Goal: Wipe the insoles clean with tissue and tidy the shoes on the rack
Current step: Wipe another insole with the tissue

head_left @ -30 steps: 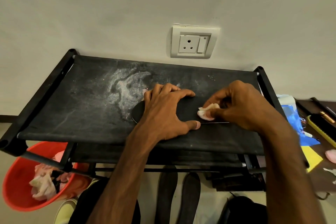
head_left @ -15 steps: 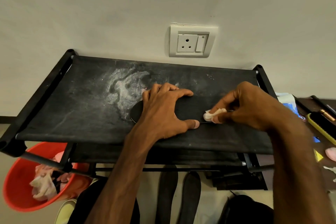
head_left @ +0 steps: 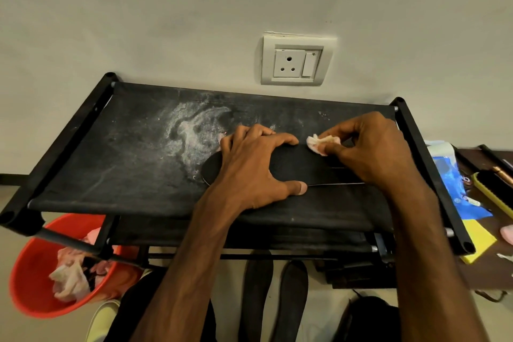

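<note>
A black insole (head_left: 294, 165) lies flat on the dusty black fabric top of the shoe rack (head_left: 116, 164). My left hand (head_left: 255, 166) presses down on the insole's left half, fingers spread over it. My right hand (head_left: 372, 147) pinches a crumpled white tissue (head_left: 319, 143) against the insole's far edge, right of the left fingertips. The right end of the insole is hidden under my right hand. Two more dark insoles (head_left: 274, 297) lie on the floor below the rack.
A red bucket (head_left: 30, 286) with used tissues stands at the lower left under the rack's corner. A wall socket (head_left: 297, 62) is above the rack. Blue and yellow packets (head_left: 458, 189) and dark tools lie on a surface to the right. A dark bag (head_left: 369, 319) sits bottom right.
My right hand has carried the tissue from the insole's near edge up and left to its far edge. My left hand has stayed pressed on the insole.
</note>
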`<move>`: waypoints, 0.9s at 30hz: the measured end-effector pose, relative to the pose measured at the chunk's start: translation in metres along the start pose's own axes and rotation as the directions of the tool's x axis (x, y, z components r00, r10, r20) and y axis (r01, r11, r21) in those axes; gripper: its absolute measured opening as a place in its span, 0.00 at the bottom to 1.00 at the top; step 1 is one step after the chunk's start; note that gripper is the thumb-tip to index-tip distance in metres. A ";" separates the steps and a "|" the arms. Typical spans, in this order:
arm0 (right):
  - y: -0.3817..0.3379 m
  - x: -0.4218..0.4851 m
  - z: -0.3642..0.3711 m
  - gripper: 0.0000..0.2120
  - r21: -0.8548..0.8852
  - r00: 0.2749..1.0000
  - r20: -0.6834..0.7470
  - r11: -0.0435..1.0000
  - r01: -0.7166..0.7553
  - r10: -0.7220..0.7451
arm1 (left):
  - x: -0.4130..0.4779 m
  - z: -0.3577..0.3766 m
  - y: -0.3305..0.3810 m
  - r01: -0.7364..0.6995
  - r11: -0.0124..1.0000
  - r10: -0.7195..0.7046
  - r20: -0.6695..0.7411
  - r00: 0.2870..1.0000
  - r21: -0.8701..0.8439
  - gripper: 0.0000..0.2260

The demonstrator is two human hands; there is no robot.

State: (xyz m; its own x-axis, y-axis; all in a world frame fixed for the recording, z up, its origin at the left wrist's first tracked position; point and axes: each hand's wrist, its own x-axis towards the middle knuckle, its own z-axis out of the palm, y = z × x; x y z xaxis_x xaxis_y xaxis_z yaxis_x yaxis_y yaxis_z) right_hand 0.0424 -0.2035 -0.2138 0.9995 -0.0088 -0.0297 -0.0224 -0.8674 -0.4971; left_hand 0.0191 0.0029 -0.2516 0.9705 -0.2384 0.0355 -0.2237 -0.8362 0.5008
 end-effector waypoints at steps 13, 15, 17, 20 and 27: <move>0.001 -0.014 -0.031 0.06 -0.028 0.949 0.314 0.998 0.053 -0.042 | 0.000 -0.001 0.003 0.010 1.000 -0.010 0.008 1.000 -0.002 0.35; 0.004 -0.007 -0.019 0.06 -0.033 0.992 0.126 0.999 0.024 -0.019 | 0.000 -0.002 0.003 0.007 1.000 -0.007 0.018 1.000 -0.005 0.35; 0.005 -0.002 -0.007 0.06 0.016 0.999 -0.024 1.000 -0.020 0.020 | 0.000 -0.001 0.003 0.006 1.000 -0.006 0.021 1.000 -0.003 0.34; 0.006 0.001 -0.002 0.07 0.036 0.999 -0.021 0.999 -0.037 0.038 | 0.001 -0.001 0.002 0.010 1.000 -0.010 0.017 1.000 -0.008 0.34; 0.010 -0.017 -0.037 0.07 0.069 0.914 0.405 0.998 -0.004 -0.024 | 0.001 -0.001 0.001 0.020 1.000 -0.020 0.011 1.000 -0.018 0.36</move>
State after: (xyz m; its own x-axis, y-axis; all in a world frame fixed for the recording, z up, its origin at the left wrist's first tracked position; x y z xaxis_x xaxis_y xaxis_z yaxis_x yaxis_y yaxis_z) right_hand 0.0265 -0.2307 -0.1863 0.9056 0.2142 -0.3662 -0.0282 -0.8308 -0.5558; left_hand 0.0199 0.0020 -0.2498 0.9737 -0.2272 0.0160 -0.2026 -0.8319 0.5166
